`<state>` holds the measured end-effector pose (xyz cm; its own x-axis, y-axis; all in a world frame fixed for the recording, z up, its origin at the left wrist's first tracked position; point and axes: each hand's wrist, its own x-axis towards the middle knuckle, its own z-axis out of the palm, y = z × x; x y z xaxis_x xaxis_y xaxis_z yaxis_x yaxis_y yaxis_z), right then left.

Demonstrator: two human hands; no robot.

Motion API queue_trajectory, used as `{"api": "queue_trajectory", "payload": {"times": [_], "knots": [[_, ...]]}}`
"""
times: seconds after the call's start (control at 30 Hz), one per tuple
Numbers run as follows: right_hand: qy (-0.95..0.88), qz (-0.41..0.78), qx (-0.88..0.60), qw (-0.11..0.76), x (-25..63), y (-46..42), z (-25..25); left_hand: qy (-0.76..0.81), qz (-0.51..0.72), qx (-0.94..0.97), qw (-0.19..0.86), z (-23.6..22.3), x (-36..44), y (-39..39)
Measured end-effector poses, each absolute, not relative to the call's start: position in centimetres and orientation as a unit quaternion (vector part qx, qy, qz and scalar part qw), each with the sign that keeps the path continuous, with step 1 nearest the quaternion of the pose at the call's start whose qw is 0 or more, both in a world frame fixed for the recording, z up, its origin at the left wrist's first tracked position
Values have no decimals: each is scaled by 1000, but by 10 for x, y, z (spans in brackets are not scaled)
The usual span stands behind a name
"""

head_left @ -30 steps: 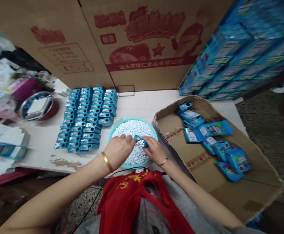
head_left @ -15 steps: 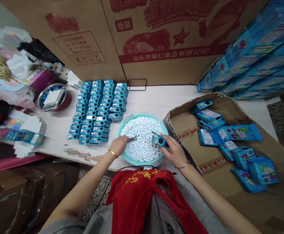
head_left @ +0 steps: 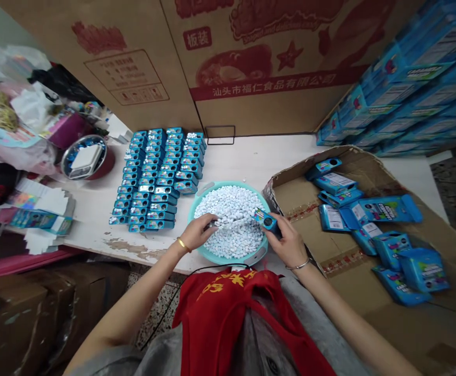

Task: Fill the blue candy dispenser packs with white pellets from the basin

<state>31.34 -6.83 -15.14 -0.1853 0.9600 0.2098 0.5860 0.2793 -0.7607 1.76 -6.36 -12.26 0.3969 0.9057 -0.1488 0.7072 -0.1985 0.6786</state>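
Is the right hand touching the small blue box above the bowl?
Touching. The head view shows the right hand closed around one end of the blue box.

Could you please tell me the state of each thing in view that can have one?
right hand: gripping a small blue tin
left hand: on the candies, fingers curled
teal basin: full of white candies
blue tins: lined up in tight rows
cardboard tray: holding loose blue packets
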Motion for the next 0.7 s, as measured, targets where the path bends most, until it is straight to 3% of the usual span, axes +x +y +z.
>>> {"api": "queue_trajectory", "payload": {"times": [0.2,0.4,0.57,0.7], "knots": [[-777,239,-477,334,297,-68,-145,457,8,848,267,-36,39,-46],[-791,243,-450,337,284,-71,-143,446,-183,864,147,15,87,-42],[-785,261,-446,341,285,-74,-148,465,-181,855,138,31,105,-48],[-753,285,-470,361,294,-77,-150,533,-149,822,131,3,68,-51]]}}
